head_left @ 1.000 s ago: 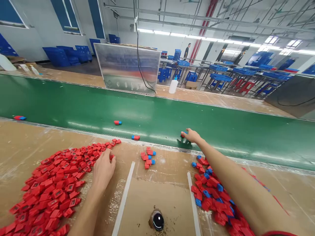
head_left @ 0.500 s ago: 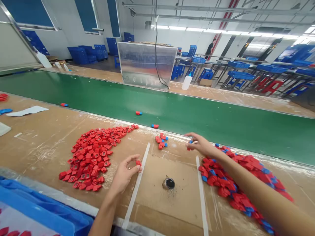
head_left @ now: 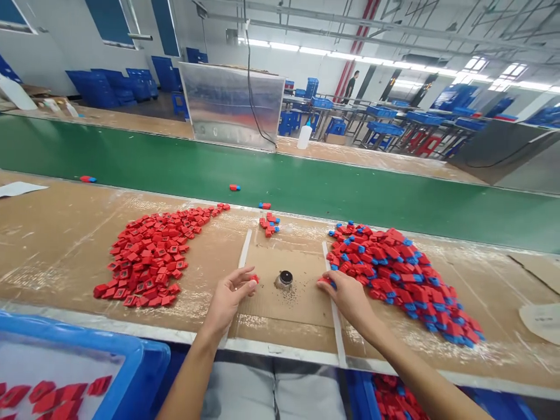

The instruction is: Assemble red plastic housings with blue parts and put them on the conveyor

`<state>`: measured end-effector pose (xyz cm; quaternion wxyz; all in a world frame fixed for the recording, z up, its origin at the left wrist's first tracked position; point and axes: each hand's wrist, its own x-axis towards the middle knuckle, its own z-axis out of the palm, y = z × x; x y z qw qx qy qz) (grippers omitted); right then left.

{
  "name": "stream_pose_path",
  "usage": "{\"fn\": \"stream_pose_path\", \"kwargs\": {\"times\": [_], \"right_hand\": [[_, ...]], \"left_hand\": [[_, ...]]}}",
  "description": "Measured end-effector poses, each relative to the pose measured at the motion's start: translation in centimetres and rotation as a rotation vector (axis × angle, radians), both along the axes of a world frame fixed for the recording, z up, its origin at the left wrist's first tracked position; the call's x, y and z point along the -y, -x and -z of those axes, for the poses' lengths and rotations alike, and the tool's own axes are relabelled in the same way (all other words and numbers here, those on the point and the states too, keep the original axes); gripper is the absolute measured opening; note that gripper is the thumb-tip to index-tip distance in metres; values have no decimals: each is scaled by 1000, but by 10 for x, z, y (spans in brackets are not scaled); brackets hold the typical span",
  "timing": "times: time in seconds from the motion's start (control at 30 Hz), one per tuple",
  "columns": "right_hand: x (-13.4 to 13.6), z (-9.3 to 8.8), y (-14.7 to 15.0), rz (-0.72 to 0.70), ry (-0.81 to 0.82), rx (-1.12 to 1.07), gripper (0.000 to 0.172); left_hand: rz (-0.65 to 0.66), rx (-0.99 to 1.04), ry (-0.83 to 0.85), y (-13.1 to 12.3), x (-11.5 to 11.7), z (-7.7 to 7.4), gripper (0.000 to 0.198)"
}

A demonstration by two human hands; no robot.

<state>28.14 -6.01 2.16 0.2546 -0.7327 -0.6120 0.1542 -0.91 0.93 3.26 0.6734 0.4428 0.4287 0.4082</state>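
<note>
My left hand (head_left: 227, 298) is closed in a pinch on a small red plastic piece (head_left: 255, 279), left of a short metal post with a black round top (head_left: 286, 277). On the post's other side, my right hand (head_left: 350, 296) pinches a red-and-blue plastic piece (head_left: 326, 282), partly hidden by the fingers. A heap of plain red pieces (head_left: 149, 256) lies to the left. To the right spreads a larger heap of red-and-blue pieces (head_left: 398, 268). Several more red-and-blue pieces (head_left: 269, 224) form a small cluster beyond the post.
White tape strips (head_left: 336, 326) flank a cardboard sheet (head_left: 301, 312) around the post. Behind runs a green conveyor belt (head_left: 175, 169) carrying a few pieces. Blue bins (head_left: 149, 356) holding pieces stand at the near edge. A metal box (head_left: 231, 105) and a white bottle (head_left: 305, 135) stand beyond; a person (head_left: 351, 87) is far off.
My right hand has come from near the belt edge, back toward me, to the post's right side, still holding its piece. My left hand's piece is now nearer the post. The camera view has shifted.
</note>
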Motion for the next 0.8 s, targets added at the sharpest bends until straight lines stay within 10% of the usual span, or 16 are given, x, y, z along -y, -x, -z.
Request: {"fn": "stream_pose_path", "kwargs": {"times": [0.37, 0.8], "right_hand": [[-5, -39, 23, -243, -49, 48, 19], [-21, -39, 48, -378, -68, 165, 11]], "left_hand": [[75, 40, -81, -33, 30, 28, 26], [121, 16, -103, -33, 35, 37, 28]]}}
